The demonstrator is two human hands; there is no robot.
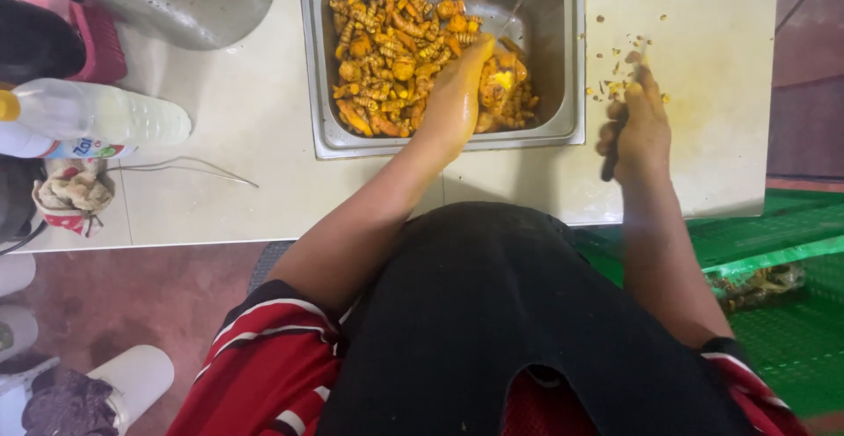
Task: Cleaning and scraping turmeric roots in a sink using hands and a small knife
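Our left hand (457, 93) reaches into steel sink (571, 67), fingers pressed together among turmeric roots (387, 58) — right hand (637, 128), just beside sink, curls around dark-handled tool (611, 159).

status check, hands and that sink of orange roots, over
Left hand down in the sink, on the orange roots. Right hand on the counter, gripping a dark handle. Scraps by right hand.

The steel sink (571, 49) at twelve o'clock looks brushed and dully shiny, and the turmeric roots (396, 49) in it are knobbly, wet and glossy. My countertop (255, 137) is smooth, matt stone. At nine o'clock, the plastic bottle (97, 118) looks translucent beside a rough cloth (75, 192).
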